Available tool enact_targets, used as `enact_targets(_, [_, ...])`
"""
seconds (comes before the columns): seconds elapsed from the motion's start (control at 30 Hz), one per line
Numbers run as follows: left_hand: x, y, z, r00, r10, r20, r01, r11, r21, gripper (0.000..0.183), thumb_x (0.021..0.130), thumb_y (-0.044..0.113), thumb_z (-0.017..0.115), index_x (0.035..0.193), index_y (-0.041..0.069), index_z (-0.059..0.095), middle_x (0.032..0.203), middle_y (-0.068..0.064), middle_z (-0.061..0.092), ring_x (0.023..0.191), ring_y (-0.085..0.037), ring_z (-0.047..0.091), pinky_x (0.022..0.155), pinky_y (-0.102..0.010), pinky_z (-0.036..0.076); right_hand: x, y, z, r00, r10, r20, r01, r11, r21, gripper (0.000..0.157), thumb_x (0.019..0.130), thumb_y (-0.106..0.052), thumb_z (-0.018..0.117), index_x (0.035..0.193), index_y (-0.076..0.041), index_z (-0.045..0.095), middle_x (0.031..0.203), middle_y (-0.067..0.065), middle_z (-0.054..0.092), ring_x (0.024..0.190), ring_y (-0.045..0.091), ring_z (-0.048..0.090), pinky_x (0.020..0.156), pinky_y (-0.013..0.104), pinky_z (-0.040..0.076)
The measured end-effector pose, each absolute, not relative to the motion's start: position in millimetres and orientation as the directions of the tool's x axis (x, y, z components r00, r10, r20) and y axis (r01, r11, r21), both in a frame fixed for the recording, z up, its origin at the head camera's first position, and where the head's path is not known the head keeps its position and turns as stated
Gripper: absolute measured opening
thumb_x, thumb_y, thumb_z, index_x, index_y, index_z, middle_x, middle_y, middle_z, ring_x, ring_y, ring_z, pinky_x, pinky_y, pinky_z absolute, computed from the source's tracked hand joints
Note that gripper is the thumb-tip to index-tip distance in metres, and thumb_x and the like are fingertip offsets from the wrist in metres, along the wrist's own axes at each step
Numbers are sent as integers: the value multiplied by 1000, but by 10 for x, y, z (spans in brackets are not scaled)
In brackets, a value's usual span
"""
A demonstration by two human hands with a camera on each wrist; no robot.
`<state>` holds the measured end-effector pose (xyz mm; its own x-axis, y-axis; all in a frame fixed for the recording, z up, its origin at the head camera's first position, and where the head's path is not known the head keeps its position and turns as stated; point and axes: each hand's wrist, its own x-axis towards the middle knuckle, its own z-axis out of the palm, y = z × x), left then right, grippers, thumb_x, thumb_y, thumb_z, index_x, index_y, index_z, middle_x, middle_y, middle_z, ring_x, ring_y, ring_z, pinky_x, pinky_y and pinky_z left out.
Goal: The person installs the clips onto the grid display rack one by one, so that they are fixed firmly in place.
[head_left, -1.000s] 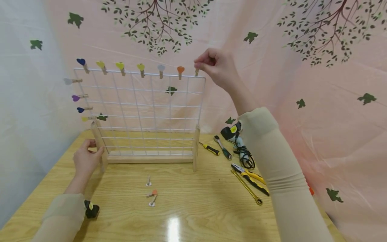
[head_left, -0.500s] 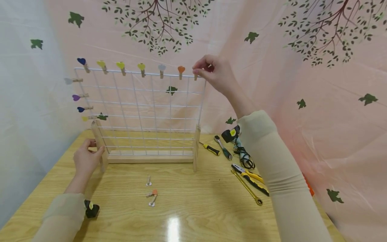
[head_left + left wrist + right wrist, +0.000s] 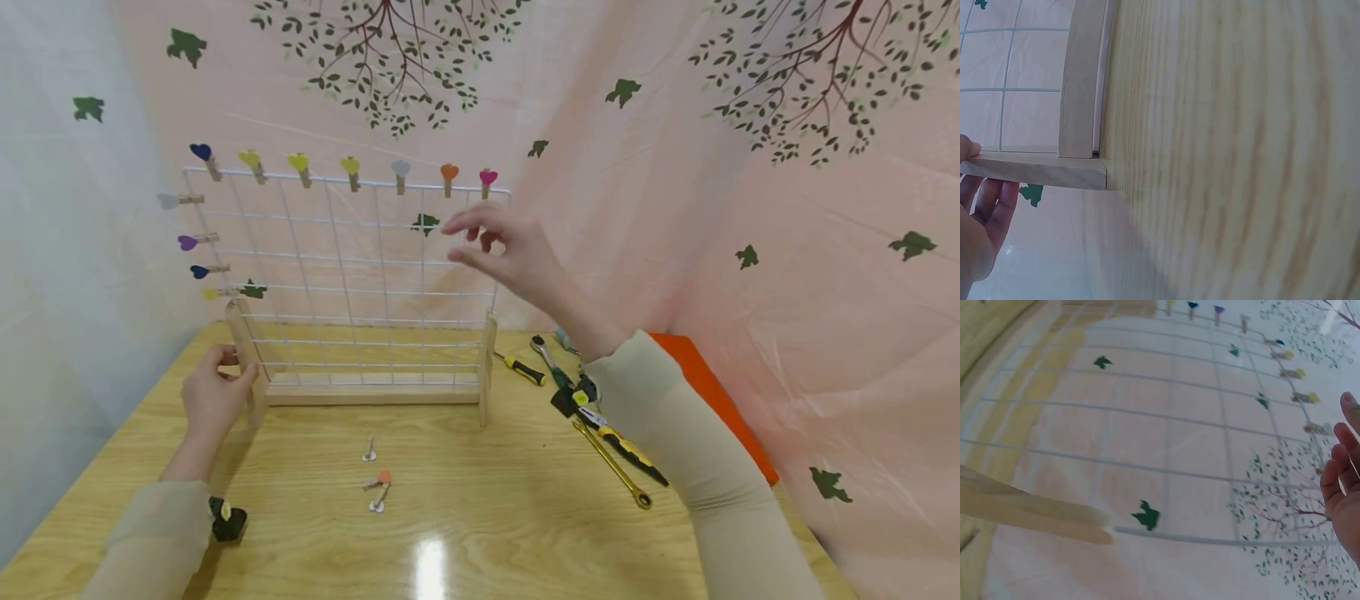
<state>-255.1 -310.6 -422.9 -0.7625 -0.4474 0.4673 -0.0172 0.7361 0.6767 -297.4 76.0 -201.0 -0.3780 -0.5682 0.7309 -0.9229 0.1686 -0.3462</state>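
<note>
A white wire grid [image 3: 378, 265] stands in a wooden base [image 3: 375, 398], with heart-topped clothespins along its top and left edges. My left hand [image 3: 217, 396] grips the base's left upright [image 3: 242, 333]. In the left wrist view, the thumb lies on one side of that wooden upright [image 3: 1041, 172] and the fingers on the other. A magenta-heart clothespin [image 3: 487, 177] sits near the top right corner, beside an orange-heart one [image 3: 448, 172]. Just below it, my right hand [image 3: 510, 250] is in front of the grid, thumb and fingers apart, holding nothing.
Loose clothespins lie on the table before the base, one with an orange heart [image 3: 384, 477]. To the right are a screwdriver [image 3: 522, 369], a ratchet [image 3: 550, 360], pliers [image 3: 626, 450], a golden wrench [image 3: 613, 465] and a red-orange flat object [image 3: 720, 400].
My right hand has let go of the magenta-heart clothespin, now left on the top wire, and has moved down with its fingers spread. The left hand stays on the upright.
</note>
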Motion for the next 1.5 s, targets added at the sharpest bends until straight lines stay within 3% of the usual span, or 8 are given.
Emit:
enact_targets(0.1, [-2553,-3110,-4217,-766,-447,463,-18,734,678,29,81,21,62,102,2,56,97,-16,63,54,18,32,63,-27,36,-3009,659,-2382,-356,-629,691,-931,177,-319,27,79,-19,67,104,-10,64,102,-1,62,80,11,51,64,23,44])
enact_targets(0.4, [-2556,-3126,-4227,-771,-439,462,-15,737,675,29,82,21,62,103,2,56,97,-17,62,55,17,32,66,-32,37,-2921,239,-3445,-409,-802,436,-879,218,-424,40,79,-28,66,116,-16,58,109,-6,58,84,6,49,66,23,46])
enact_targets(0.67, [-2568,-3111,-4262,-774,-431,463,-8,738,675,29,81,21,62,101,2,56,96,-17,63,54,18,32,66,-31,37,-2887,-52,-4137,-305,-932,195,-869,188,-457,39,82,-27,63,119,-20,55,119,-10,52,86,6,50,63,11,42])
enact_targets(1.03, [-2552,-3106,-4247,-773,-454,443,-33,725,688,29,81,22,62,103,3,56,97,-16,63,54,18,32,65,-28,36,-2912,-187,-4439,-233,-971,-59,-792,225,-567,36,85,-19,58,121,-14,54,114,-6,57,85,-3,51,71,10,43])
enact_targets(1.2, [-2547,-3106,-4237,-773,-453,444,-34,728,684,30,81,22,61,103,3,56,97,-16,62,54,18,32,67,-30,36,-2945,-232,-4526,-223,-974,-25,-844,206,-496,34,84,-21,60,117,-14,57,114,-7,58,91,-5,50,76,6,40])
enact_targets(1.5, [-2535,-3098,-4200,-772,-446,453,-17,726,687,30,82,21,61,104,2,56,97,-17,62,54,18,32,70,-34,36,-2976,-228,-4553,-258,-966,27,-863,217,-456,27,80,-20,65,105,-11,61,98,-6,58,81,-3,51,70,5,40])
